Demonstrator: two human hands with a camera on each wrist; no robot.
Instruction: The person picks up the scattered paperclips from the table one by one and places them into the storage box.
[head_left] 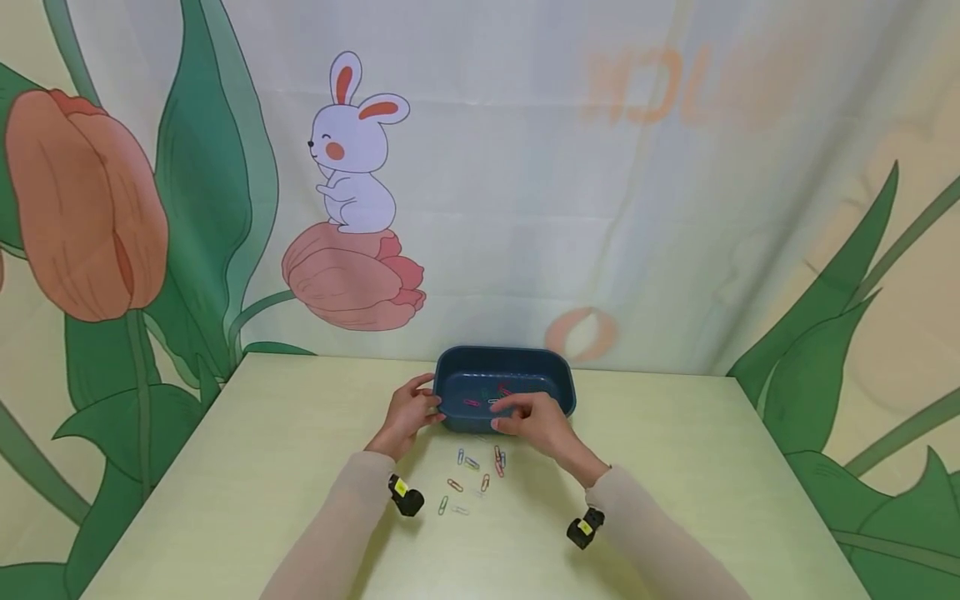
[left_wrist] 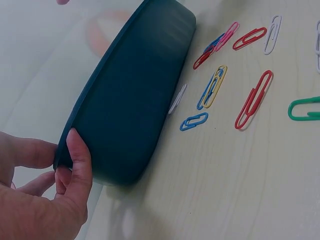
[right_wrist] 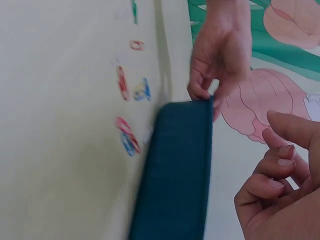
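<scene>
A dark blue rectangular bin (head_left: 504,357) stands near the table's back edge, with several coloured paper clips (head_left: 472,403) lying inside it. My left hand (head_left: 408,415) grips the rim at its left end; in the left wrist view the thumb lies on the outer wall. Over the bin's front right part is my right hand (head_left: 536,423), thumb and index finger apart, and I see nothing held between them. In the right wrist view its other fingers are loosely bent. In front of the bin several loose paper clips lie scattered, among them a red paper clip (left_wrist: 254,100) and a green paper clip (head_left: 443,505).
The pale wooden table (head_left: 660,467) extends to both sides of the bin. Right behind it hangs a printed cloth (head_left: 487,208) with a rabbit and tulips. A small black camera is worn on each wrist.
</scene>
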